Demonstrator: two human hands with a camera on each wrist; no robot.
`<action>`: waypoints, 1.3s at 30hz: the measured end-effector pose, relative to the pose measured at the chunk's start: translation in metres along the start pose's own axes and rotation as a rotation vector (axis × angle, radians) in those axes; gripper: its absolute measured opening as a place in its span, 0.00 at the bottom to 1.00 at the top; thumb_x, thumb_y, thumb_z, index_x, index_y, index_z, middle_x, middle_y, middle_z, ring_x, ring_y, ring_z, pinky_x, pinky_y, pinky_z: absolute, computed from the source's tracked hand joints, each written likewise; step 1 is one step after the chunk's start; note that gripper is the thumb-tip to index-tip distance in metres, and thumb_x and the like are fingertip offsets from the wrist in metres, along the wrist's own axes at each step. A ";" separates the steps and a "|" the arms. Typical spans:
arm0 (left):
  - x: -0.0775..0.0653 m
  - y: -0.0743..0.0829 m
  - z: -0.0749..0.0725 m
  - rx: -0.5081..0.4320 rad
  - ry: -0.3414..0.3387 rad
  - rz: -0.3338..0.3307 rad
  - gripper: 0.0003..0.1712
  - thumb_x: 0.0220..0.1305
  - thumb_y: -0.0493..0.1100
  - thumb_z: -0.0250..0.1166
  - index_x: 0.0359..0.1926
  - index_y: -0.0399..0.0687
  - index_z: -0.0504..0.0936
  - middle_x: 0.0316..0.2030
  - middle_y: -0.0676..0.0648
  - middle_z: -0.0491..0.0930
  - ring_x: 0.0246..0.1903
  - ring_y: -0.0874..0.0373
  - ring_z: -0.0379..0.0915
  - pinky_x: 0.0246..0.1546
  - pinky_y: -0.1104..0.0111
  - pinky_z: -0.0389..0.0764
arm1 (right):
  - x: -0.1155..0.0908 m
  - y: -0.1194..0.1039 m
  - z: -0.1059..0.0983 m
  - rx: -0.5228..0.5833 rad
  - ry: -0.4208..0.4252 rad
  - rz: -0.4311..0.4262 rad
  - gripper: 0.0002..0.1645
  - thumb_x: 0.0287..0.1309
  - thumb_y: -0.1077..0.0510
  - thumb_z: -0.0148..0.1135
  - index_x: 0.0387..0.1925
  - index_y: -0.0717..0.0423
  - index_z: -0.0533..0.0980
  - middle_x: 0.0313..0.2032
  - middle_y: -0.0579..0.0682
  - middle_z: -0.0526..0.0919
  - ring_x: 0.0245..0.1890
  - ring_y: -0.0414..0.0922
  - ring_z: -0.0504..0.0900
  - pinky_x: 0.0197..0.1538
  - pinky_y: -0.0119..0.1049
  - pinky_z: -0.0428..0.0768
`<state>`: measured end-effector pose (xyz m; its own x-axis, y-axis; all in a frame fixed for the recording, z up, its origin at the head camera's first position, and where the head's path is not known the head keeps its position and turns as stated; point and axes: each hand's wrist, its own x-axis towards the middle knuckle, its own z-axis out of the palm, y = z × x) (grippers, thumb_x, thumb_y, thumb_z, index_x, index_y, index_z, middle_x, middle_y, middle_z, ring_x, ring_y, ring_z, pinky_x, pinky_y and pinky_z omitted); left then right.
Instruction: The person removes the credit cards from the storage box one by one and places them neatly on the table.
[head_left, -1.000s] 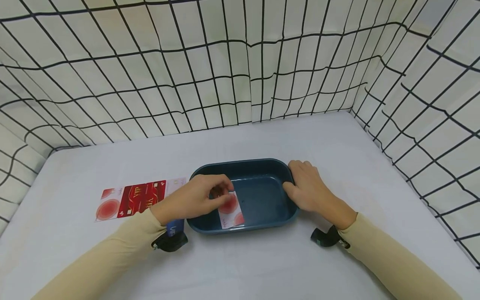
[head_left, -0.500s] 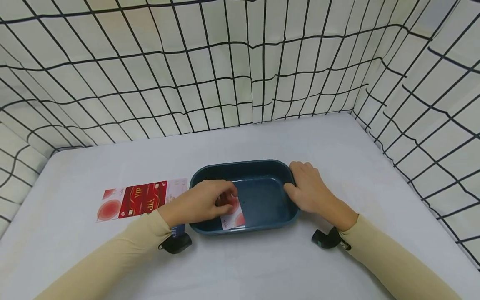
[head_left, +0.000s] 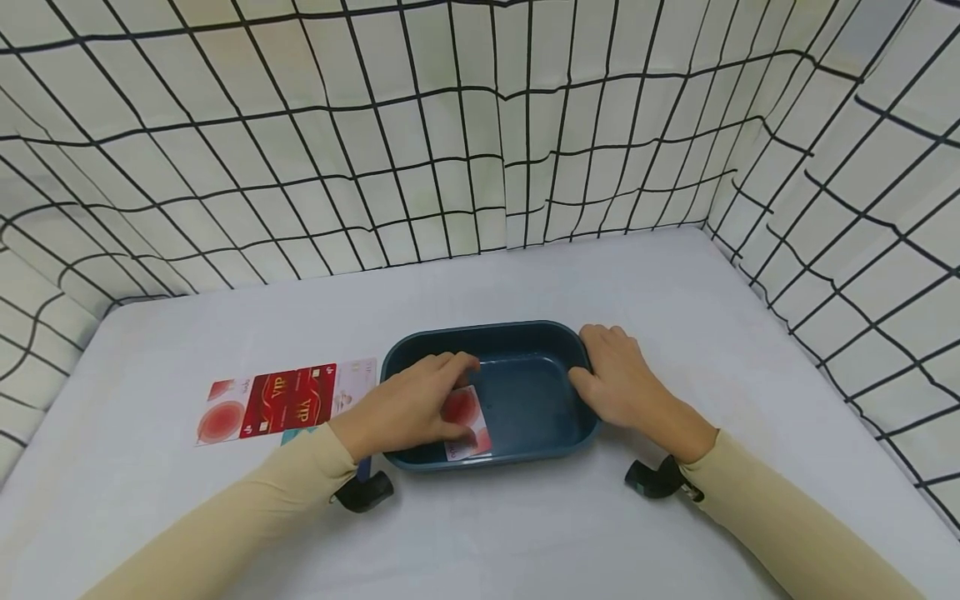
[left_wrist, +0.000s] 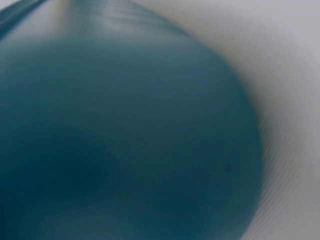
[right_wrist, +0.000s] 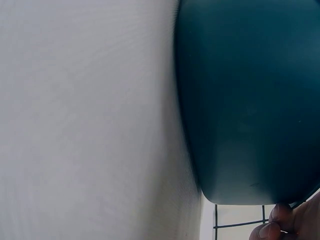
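A dark blue rectangular tray (head_left: 532, 408) with rounded corners sits on the table. In its left part lies a white card with pink-red circles (head_left: 461, 406). My left hand (head_left: 420, 404) reaches over the tray's left rim, thumb and fingers spread apart above the card; whether a fingertip touches the card I cannot tell. My right hand (head_left: 618, 375) grips the tray's right end, its thumb at the rim. In the right wrist view its fingertips (right_wrist: 280, 215) show by the tray's wall (right_wrist: 245, 100). The left wrist view holds only the blurred tray wall (left_wrist: 150, 125).
Left of the tray, several cards lie in a row: a pink-and-white one (head_left: 221, 421), red VIP cards (head_left: 288, 400) and a pale one (head_left: 352, 379). My left sleeve partly hides a teal card (head_left: 294, 435). Black wire grid panels (head_left: 420, 167) border the back and sides.
My left hand has moved slightly right, and its fingers have spread wider over the card. The right hand stays on the tray's end; the card in the tray shows no clear shift.
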<state>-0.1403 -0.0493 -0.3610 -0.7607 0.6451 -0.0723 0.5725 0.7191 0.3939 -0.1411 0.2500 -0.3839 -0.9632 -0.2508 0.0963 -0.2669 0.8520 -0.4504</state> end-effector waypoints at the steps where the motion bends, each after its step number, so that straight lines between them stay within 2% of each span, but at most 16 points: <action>1: 0.000 0.001 0.001 0.009 -0.002 -0.009 0.48 0.51 0.59 0.81 0.68 0.49 0.70 0.56 0.47 0.82 0.54 0.55 0.78 0.49 0.63 0.89 | 0.000 0.000 0.000 -0.001 -0.001 0.000 0.07 0.56 0.56 0.49 0.33 0.56 0.70 0.29 0.52 0.71 0.33 0.50 0.65 0.39 0.39 0.61; 7: 0.000 0.003 0.004 0.118 -0.004 -0.034 0.54 0.48 0.67 0.80 0.70 0.46 0.70 0.60 0.44 0.79 0.55 0.52 0.77 0.47 0.58 0.90 | -0.001 0.000 -0.001 0.000 0.008 -0.003 0.07 0.56 0.57 0.49 0.33 0.57 0.70 0.29 0.52 0.71 0.32 0.50 0.65 0.38 0.39 0.61; 11: 0.000 0.004 0.005 0.154 -0.011 -0.047 0.56 0.47 0.69 0.79 0.69 0.43 0.72 0.59 0.43 0.80 0.55 0.50 0.77 0.49 0.57 0.89 | -0.001 -0.001 0.000 0.004 0.008 -0.005 0.07 0.56 0.57 0.49 0.32 0.56 0.69 0.29 0.52 0.71 0.32 0.50 0.65 0.38 0.38 0.61; 20: -0.001 0.003 0.004 0.116 -0.050 -0.051 0.52 0.49 0.65 0.80 0.69 0.44 0.74 0.61 0.42 0.82 0.58 0.48 0.78 0.51 0.56 0.89 | 0.000 0.000 0.000 0.005 0.010 -0.006 0.07 0.56 0.56 0.49 0.33 0.56 0.70 0.29 0.52 0.72 0.33 0.50 0.65 0.39 0.39 0.62; 28: -0.001 0.005 0.004 0.146 -0.006 -0.052 0.58 0.44 0.68 0.81 0.70 0.41 0.72 0.58 0.41 0.82 0.54 0.49 0.78 0.53 0.56 0.88 | -0.001 0.000 0.000 0.011 0.014 -0.011 0.06 0.55 0.57 0.49 0.32 0.56 0.69 0.28 0.52 0.71 0.32 0.50 0.65 0.38 0.38 0.61; 39: 0.001 0.005 0.002 0.116 -0.074 -0.061 0.52 0.45 0.62 0.83 0.69 0.46 0.75 0.57 0.43 0.82 0.52 0.51 0.77 0.47 0.59 0.89 | 0.000 0.000 0.000 0.012 0.013 -0.010 0.07 0.56 0.57 0.49 0.33 0.57 0.70 0.29 0.53 0.72 0.33 0.50 0.65 0.38 0.38 0.61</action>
<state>-0.1379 -0.0444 -0.3610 -0.7728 0.6136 -0.1621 0.5608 0.7799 0.2780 -0.1409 0.2500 -0.3843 -0.9609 -0.2533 0.1121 -0.2761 0.8441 -0.4597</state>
